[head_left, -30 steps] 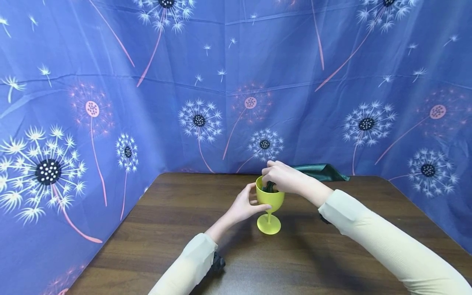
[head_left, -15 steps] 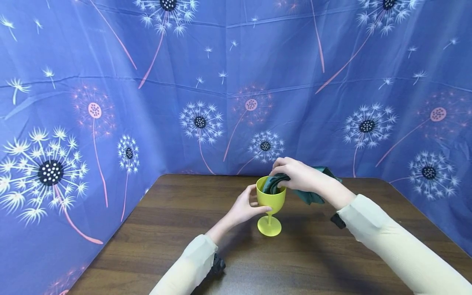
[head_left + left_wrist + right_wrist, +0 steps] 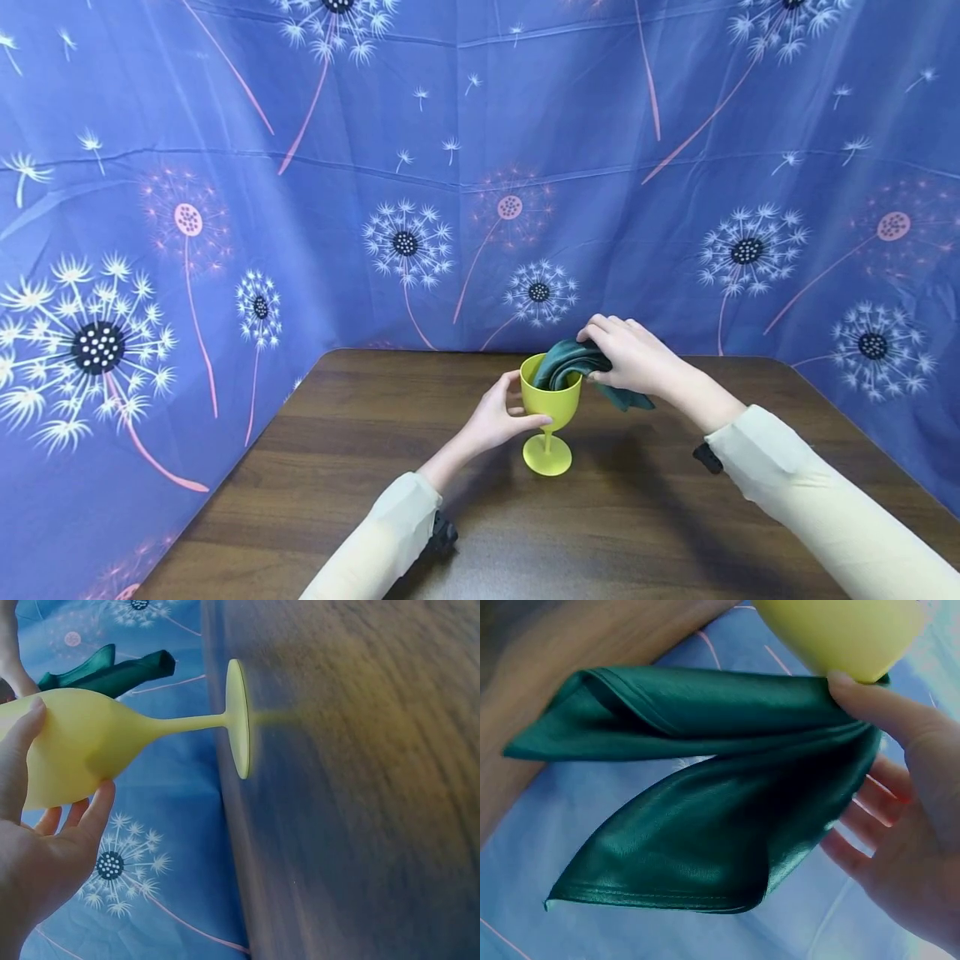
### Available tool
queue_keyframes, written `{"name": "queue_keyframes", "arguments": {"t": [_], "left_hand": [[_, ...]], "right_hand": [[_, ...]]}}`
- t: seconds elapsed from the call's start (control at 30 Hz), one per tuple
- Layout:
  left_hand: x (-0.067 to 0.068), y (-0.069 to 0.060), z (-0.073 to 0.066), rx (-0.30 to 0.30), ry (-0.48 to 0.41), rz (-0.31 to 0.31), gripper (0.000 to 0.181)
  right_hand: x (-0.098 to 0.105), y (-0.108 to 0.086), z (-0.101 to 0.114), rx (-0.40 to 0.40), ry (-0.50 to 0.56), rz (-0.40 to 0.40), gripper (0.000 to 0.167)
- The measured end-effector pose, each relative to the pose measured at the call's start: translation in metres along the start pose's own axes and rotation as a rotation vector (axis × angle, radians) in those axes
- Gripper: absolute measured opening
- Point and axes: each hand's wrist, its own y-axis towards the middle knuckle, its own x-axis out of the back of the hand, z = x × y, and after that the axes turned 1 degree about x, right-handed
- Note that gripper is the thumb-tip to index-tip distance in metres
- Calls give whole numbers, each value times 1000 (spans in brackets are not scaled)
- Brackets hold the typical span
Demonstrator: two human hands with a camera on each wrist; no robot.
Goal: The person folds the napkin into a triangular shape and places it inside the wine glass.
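Note:
A yellow goblet [image 3: 551,408] stands upright on the table in the head view. My left hand [image 3: 498,419] holds its bowl from the left, thumb in front and fingers round the far side; the left wrist view shows the same grip on the goblet [image 3: 97,735]. A dark green satiny napkin [image 3: 566,363] has one folded part inside the bowl and drapes over the right rim. My right hand [image 3: 626,354] pinches the napkin beside that rim. In the right wrist view, two loose corners of the napkin [image 3: 682,832] spread away from the thumb and fingers.
The brown wooden table [image 3: 360,450] reaches to a blue dandelion-print cloth [image 3: 420,167] hanging behind and at both sides. A small dark device [image 3: 442,533] sits at the left wrist, and another device [image 3: 707,457] at the right wrist.
My right hand has come up out of the goblet and shifted right, still pinching the napkin. More of the napkin shows above the rim now. My left hand and the goblet have stayed put.

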Motion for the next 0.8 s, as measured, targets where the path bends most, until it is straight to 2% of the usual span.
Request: {"name": "queue_keyframes", "arguments": {"t": [0.17,0.3,0.5,0.63,0.8], "left_hand": [[1,1,3,-4,-19,13,70],[2,3,4,-16,-44,23,69],[4,5,3,-21,-56,36,69],[4,5,2,-27,-37,40,69],[4,3,-2,-76,23,36,66]], "right_hand": [[-9,1,0,48,-1,-80,30],[-11,1,2,91,7,-142,24],[-12,-1,1,83,42,-150,25],[-14,-5,0,66,22,-159,29],[-16,-12,-3,18,10,-159,38]]}}
